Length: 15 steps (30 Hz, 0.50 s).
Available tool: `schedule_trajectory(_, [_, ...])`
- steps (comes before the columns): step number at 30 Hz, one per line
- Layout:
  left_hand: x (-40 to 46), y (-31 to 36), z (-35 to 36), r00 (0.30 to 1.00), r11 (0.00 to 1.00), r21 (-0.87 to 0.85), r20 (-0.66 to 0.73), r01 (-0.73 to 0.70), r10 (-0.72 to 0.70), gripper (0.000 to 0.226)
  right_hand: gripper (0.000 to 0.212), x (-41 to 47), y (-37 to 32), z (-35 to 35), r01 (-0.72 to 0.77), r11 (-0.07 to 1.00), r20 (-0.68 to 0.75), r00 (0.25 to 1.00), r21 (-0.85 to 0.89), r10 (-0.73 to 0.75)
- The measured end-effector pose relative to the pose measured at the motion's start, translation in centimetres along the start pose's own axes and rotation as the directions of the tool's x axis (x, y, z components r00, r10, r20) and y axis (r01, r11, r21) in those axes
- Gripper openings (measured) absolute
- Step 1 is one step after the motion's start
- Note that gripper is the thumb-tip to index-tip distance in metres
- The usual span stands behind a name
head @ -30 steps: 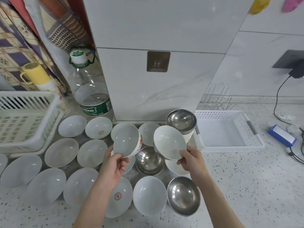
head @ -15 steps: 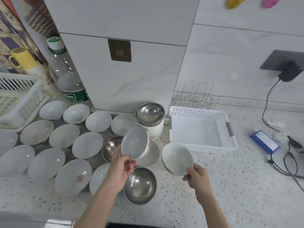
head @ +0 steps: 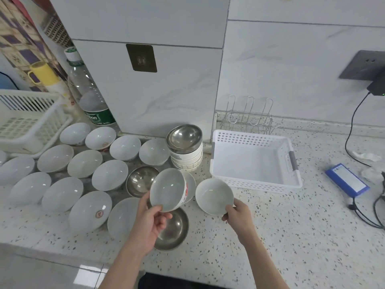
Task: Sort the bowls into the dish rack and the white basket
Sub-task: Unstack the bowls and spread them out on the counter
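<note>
A bowl pinched in each of my hands.
My left hand [head: 153, 220] grips the red-patterned bowl [head: 168, 189]; my right hand [head: 237, 213] grips a plain white bowl [head: 214, 196] near the white basket [head: 255, 185], other bowls crowding left.

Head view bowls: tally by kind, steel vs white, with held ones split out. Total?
Steel bowls: 3
White bowls in hand: 2, patterned bowl in left hand, plain bowl in right hand
White bowls lying loose: 14, one cut off at the left edge
Total: 19, plus a white stack under one steel bowl, count unclear
</note>
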<state>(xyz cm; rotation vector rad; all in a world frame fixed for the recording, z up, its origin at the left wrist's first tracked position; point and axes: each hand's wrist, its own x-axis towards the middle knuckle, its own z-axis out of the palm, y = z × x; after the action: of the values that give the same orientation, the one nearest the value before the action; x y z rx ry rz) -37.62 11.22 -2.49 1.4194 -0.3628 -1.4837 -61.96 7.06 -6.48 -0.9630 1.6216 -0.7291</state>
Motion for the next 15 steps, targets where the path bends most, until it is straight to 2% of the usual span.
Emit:
schedule_trajectory(7, [-0.1, -1.0, 0.2, 1.000, 0.996, 0.092, -0.003, -0.020, 0.020, 0.050, 0.031, 0.3, 1.0, 0.3, 0.035, 0.999, -0.021, 0.999, -0.026, -0.036])
schedule_trajectory(15, [-1.3, -2.1, 0.9, 0.996, 0.952, 0.300, 0.079, -0.054, 0.031, 0.055, 0.025, 0.3, 1.4, 0.5, 0.023, 1.000, -0.051, 0.998, -0.016, -0.024])
